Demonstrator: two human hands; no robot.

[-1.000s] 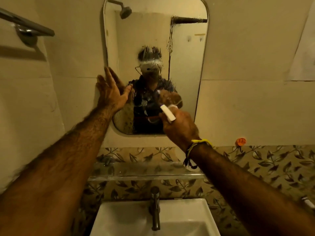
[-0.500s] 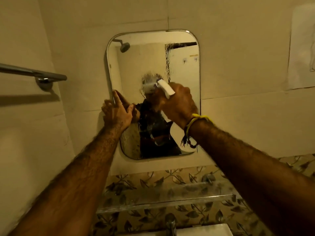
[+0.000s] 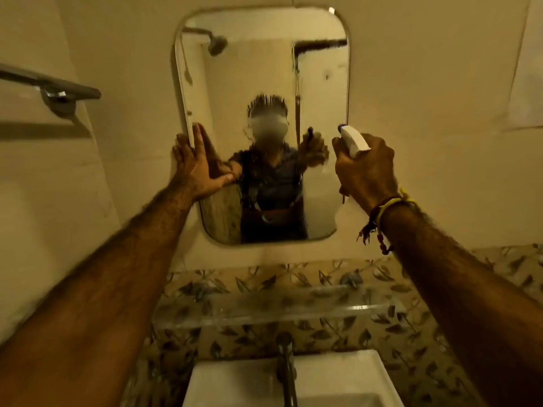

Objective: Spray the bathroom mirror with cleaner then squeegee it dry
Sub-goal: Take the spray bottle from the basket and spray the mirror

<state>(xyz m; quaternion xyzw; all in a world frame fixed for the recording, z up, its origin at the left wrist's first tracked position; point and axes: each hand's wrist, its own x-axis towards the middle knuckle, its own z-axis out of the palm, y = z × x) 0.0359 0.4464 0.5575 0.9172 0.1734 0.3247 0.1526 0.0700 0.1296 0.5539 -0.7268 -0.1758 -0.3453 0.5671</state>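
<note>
A rounded rectangular mirror [image 3: 264, 74] hangs on the beige wall, its glass wet with spray and running streaks in the middle. My left hand [image 3: 195, 167] lies flat with fingers spread against the mirror's left edge. My right hand [image 3: 365, 170] grips a spray bottle with a white head [image 3: 354, 139], held at the mirror's right edge with the nozzle pointing up and left at the glass. The bottle's body is hidden behind my hand. No squeegee is in view.
A glass shelf [image 3: 273, 306] juts out below the mirror over leaf-patterned tiles. Beneath it are a chrome tap [image 3: 286, 365] and a white basin [image 3: 244, 383]. A metal towel bar [image 3: 53, 86] is fixed on the left wall. A paper sheet [image 3: 526, 83] hangs at right.
My right hand has carried the spray bottle from the mirror's middle out to its right edge. The view has tilted down, showing the basin again. My left hand stays on the mirror's left edge.
</note>
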